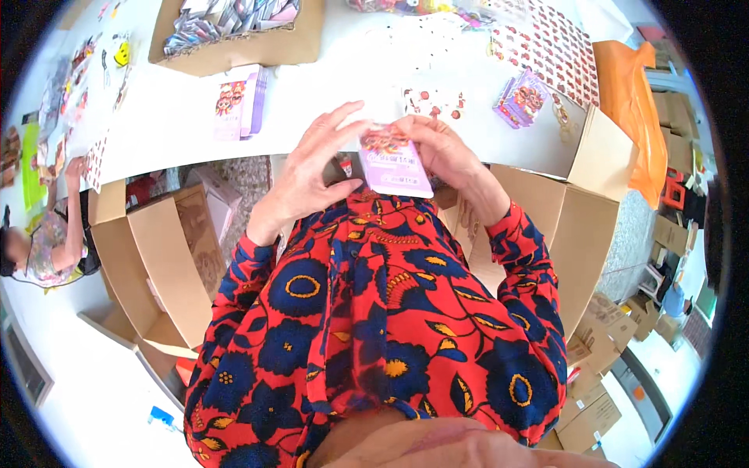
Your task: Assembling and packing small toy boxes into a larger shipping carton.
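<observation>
My right hand [446,150] pinches the upper right edge of a purple printed card [396,170] with cartoon figures near its top. The card is held in front of my body at the table's near edge. My left hand [300,175] is just left of it, thumb and fingers spread, with no thing in its grasp. Behind my left hand a stack of similar purple cards [248,105] rests on the white table [328,78]. Another pile of purple cards [521,99] sits to the right. Small cartoon stickers [433,103] lie just beyond my right hand.
A cardboard box [246,56] full of flat packets stands at the back left. A sticker sheet [546,47] covers the back right, beside an orange bag [636,117]. Open cartons [168,265] flank me below the table. Another person [51,246] sits at far left.
</observation>
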Action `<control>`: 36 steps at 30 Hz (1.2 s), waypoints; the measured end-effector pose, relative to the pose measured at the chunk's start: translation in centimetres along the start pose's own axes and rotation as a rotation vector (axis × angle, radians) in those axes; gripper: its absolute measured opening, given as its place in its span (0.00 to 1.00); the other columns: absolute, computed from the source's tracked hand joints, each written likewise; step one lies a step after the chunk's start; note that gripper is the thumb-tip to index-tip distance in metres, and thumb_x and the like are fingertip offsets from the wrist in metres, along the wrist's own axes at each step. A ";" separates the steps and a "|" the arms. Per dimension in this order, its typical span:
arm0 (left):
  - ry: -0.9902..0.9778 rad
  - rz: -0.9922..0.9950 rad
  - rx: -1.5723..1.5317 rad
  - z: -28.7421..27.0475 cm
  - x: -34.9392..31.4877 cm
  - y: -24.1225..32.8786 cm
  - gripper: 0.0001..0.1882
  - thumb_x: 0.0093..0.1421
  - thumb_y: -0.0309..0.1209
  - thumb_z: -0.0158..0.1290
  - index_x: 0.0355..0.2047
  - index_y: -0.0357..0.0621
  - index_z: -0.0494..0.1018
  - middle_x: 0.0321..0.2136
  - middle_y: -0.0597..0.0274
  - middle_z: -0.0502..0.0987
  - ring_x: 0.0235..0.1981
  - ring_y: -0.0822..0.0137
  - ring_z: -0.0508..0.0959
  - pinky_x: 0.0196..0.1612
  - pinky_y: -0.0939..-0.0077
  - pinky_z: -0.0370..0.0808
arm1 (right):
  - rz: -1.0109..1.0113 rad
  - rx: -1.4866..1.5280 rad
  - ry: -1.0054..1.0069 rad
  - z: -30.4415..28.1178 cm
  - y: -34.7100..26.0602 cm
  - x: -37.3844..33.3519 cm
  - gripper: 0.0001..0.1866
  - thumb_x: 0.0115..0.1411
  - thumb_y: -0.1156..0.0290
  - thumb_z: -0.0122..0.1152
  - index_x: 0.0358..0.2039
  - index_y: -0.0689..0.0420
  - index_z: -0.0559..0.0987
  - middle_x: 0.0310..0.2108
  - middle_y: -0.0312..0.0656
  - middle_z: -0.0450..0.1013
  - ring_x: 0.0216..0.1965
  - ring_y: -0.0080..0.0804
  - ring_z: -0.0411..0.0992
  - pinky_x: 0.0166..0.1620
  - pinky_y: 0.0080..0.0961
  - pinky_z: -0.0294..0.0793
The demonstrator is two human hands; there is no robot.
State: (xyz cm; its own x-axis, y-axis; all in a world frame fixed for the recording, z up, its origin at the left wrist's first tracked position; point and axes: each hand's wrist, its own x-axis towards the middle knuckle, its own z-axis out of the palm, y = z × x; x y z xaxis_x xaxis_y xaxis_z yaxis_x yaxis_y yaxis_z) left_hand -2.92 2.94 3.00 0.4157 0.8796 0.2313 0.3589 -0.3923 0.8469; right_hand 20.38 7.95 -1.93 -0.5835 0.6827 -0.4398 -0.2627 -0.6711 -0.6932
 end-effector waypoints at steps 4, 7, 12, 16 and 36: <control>-0.035 0.151 0.092 1.2 0.6 -0.7 0.31 0.38 0.21 0.61 0.48 0.46 0.70 0.50 0.55 0.70 0.52 0.55 0.70 0.53 0.65 0.68 | 0.158 0.086 -0.098 1.7 0.7 -0.4 0.10 0.60 0.65 0.54 0.35 0.58 0.76 0.33 0.36 0.75 0.33 0.22 0.73 0.40 0.21 0.73; 0.103 -0.032 -0.093 1.8 0.1 -0.5 0.20 0.44 0.21 0.61 0.41 0.41 0.74 0.38 0.56 0.78 0.38 0.63 0.79 0.39 0.74 0.76 | 0.196 -0.024 -0.116 1.9 -0.3 -0.4 0.12 0.62 0.60 0.53 0.34 0.56 0.76 0.28 0.34 0.75 0.27 0.20 0.72 0.32 0.16 0.73; 0.237 -0.371 -0.407 1.4 -0.5 -0.6 0.10 0.52 0.26 0.59 0.35 0.37 0.76 0.26 0.65 0.79 0.28 0.76 0.77 0.31 0.81 0.74 | -0.002 -0.503 -0.132 2.4 -2.1 -0.6 0.15 0.62 0.61 0.51 0.40 0.61 0.73 0.32 0.37 0.74 0.33 0.22 0.71 0.38 0.19 0.71; 0.195 -0.336 -0.532 2.0 -0.6 -1.5 0.13 0.54 0.25 0.58 0.40 0.36 0.74 0.32 0.64 0.79 0.33 0.78 0.76 0.37 0.81 0.74 | -0.361 -0.650 -0.082 4.5 -3.2 -0.6 0.17 0.56 0.70 0.58 0.45 0.63 0.71 0.35 0.38 0.72 0.40 0.22 0.68 0.45 0.20 0.67; 0.664 -0.364 -0.689 -1.9 -2.7 -3.6 0.16 0.54 0.24 0.57 0.44 0.33 0.71 0.37 0.62 0.77 0.37 0.75 0.75 0.42 0.79 0.73 | -0.870 -1.358 -0.020 13.2 -13.5 14.5 0.13 0.55 0.71 0.59 0.42 0.57 0.76 0.40 0.40 0.74 0.42 0.28 0.72 0.46 0.24 0.71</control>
State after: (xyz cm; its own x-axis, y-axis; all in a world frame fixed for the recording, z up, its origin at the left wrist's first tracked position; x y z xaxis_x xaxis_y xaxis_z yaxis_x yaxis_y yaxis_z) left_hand -6.94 2.50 0.26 -0.2444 0.9682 -0.0539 -0.2746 -0.0158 0.9614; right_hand 5.33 23.09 8.63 -0.6413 0.6894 0.3369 0.3312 0.6448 -0.6889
